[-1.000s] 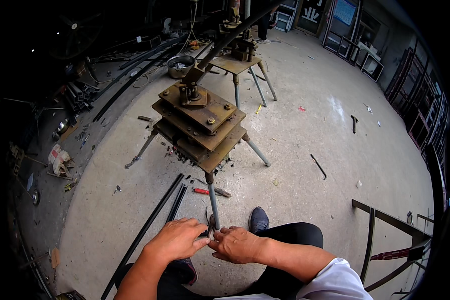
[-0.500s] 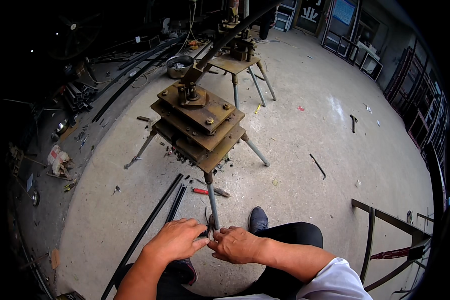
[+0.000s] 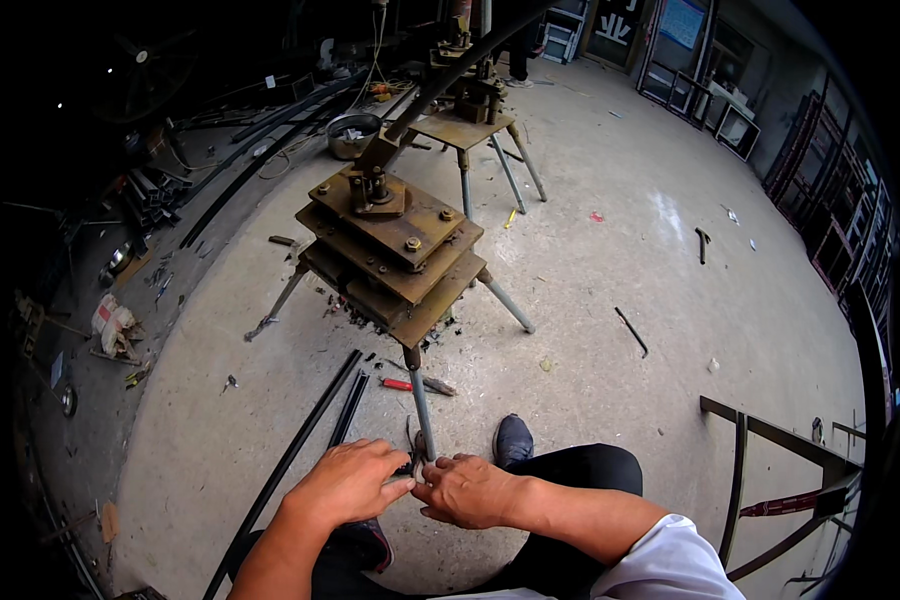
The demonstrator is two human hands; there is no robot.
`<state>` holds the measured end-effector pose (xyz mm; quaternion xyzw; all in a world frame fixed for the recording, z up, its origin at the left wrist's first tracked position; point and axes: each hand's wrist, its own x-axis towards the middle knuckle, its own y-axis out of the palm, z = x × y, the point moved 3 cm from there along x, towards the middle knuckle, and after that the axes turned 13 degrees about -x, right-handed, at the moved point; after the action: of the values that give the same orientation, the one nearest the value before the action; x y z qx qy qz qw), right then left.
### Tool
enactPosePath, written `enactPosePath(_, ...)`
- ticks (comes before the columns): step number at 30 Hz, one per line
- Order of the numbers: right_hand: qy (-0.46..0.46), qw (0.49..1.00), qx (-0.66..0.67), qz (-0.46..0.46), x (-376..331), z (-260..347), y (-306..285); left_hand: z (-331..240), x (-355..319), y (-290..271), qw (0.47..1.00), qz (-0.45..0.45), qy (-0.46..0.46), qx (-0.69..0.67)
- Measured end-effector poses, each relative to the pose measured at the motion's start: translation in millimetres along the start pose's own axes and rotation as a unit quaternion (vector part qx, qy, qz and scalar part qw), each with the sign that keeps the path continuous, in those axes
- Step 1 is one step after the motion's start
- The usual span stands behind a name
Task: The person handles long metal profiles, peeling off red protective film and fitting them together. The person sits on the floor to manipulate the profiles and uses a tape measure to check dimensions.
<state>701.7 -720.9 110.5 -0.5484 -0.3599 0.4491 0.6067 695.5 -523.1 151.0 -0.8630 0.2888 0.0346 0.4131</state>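
Note:
My left hand point(image 3: 350, 482) is closed, its thumb and fingertips meeting near the foot of the press's front leg point(image 3: 422, 405). My right hand point(image 3: 468, 490) faces it with bent fingers, the two hands' fingertips almost touching. A small dark piece point(image 3: 406, 467) shows at the left fingertips; most of it is covered, so I cannot make out its kind. A shorter dark metal profile point(image 3: 349, 408) runs down behind my left hand, and a longer dark bar point(image 3: 288, 462) lies left of it. Just ahead stands the brown, plate-stacked press point(image 3: 395, 230) with a long lever point(image 3: 460, 65).
A red-handled tool point(image 3: 398, 385) lies by the front leg. Behind is a second press stand point(image 3: 460, 128) and a metal bowl point(image 3: 353, 134). Right of me stands a metal frame point(image 3: 770, 432). A bent rod point(image 3: 631, 332) and a hammer-shaped tool point(image 3: 703, 245) lie on the floor.
The view has shifted very slightly, so the press sits a little further left. Both hands keep nearly the same pose and place.

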Motion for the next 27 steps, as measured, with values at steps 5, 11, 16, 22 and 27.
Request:
enactPosePath(5, -0.003, 1.0, -0.007, 0.002, 0.4, 0.6, 1.0, 0.4, -2.1, -0.3, 1.0, -0.006, 0.004, 0.0)
enactPosePath(11, -0.004, 1.0, -0.009, 0.004, 1.2, 1.1, 2.9, 3.0, -2.4, 0.0, 1.0, 0.001, -0.003, 0.004)
enactPosePath(16, -0.004, 1.0, -0.009, 0.006, 1.1, -0.4, 3.9, -1.4, -3.2, -2.0, 1.0, -0.012, 0.011, -0.004)
enactPosePath(22, 0.004, 1.0, -0.009, 0.026, 1.2, -1.6, 5.5, 2.6, -2.3, 1.1, 1.0, -0.003, 0.008, 0.01)
enactPosePath(27, 0.007, 0.999, -0.003, 0.051, 5.2, -3.2, -0.2, 1.9, -2.5, -2.0, 1.0, 0.002, -0.001, 0.007)
